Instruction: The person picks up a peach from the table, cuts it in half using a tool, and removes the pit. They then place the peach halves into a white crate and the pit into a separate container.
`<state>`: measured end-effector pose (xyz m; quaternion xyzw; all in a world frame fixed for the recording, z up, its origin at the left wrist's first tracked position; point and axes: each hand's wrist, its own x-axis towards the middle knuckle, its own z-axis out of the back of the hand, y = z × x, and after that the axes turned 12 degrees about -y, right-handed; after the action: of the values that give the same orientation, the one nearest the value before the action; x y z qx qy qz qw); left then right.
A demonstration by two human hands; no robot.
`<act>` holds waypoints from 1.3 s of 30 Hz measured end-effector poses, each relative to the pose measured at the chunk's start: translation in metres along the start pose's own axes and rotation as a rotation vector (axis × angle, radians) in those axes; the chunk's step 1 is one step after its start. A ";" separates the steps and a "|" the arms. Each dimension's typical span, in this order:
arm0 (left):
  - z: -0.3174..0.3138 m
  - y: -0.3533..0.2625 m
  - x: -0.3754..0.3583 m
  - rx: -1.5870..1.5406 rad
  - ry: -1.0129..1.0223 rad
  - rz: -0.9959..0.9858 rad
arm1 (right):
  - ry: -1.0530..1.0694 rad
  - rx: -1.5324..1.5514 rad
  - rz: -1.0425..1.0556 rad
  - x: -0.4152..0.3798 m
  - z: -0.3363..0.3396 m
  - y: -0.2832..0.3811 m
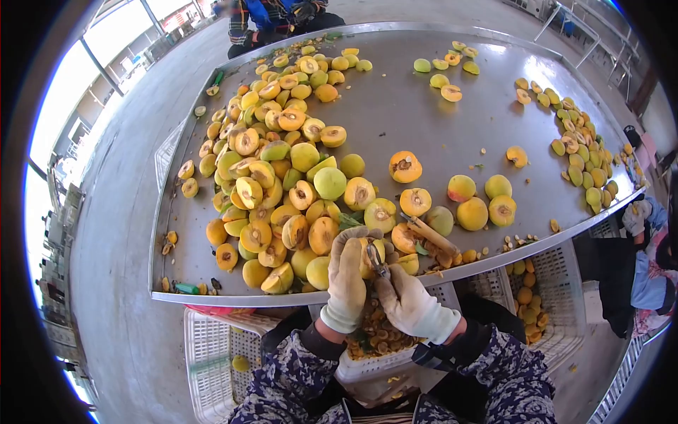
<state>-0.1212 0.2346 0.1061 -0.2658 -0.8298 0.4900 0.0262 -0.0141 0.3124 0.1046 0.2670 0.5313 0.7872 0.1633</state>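
Observation:
My left hand (346, 286), in a pale work glove, is wrapped round a cut yellow fruit (367, 260) at the table's near edge. Against that fruit is a small metal tool (376, 261), gripped by my gloved right hand (409, 300). The tool's working end is partly hidden by fruit and fingers. A large pile of halved and whole yellow-green fruit (282, 177) lies just beyond and left of my hands. Just beyond my right hand, a wooden-handled tool (431, 234) rests among loose fruit. Below my hands is a white crate (367, 364) holding brown pits and scraps.
The metal table (395, 92) has a raised rim. Another fruit pile (583, 152) lies at its right. White crates (208, 360) stand below the near edge, one holding fruit (526, 300). One person (272, 21) is at the far side, another (646, 261) at the right.

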 end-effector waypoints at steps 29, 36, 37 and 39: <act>0.003 -0.003 0.006 0.323 0.172 -0.187 | 0.140 0.329 -0.381 0.005 0.019 0.016; -0.002 -0.026 0.011 0.383 0.296 0.003 | 0.401 0.751 -0.882 0.011 0.036 0.024; -0.001 -0.027 0.013 0.349 0.343 0.050 | 0.403 0.746 -0.877 0.012 0.040 0.022; 0.000 -0.022 0.010 0.283 0.313 0.035 | 0.479 1.024 -1.034 0.014 0.046 0.020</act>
<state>-0.1392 0.2309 0.1218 -0.3469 -0.7337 0.5547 0.1834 0.0026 0.3468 0.1396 -0.1513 0.9081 0.3023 0.2472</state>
